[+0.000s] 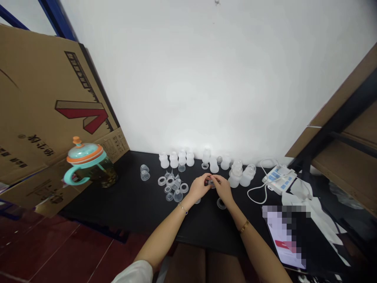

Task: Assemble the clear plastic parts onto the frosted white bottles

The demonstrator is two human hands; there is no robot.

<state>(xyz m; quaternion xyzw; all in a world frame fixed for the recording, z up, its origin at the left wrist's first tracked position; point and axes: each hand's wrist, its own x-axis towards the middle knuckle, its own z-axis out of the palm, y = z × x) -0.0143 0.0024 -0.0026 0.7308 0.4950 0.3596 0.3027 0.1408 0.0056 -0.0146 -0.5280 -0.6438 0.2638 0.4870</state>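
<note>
My left hand (198, 186) and my right hand (223, 188) meet above the black table top (126, 200), their fingers closed together on a small clear silicone part (211, 182), which is mostly hidden by them. Just left of my left hand lies a loose group of clear rings and cup-shaped pieces (172, 186). A clear ring (221, 203) sits below my right hand, not touching it. Frosted white bottles (190, 158) stand in a row along the wall, beyond my hands.
A teal and orange lidded jug (85, 157) stands at the table's left, against a large cardboard sheet (53, 102). To the right are a white power strip (279, 179) with a white cable and a tablet with a pixelated screen (284, 236). A white wall (188, 78) rises behind.
</note>
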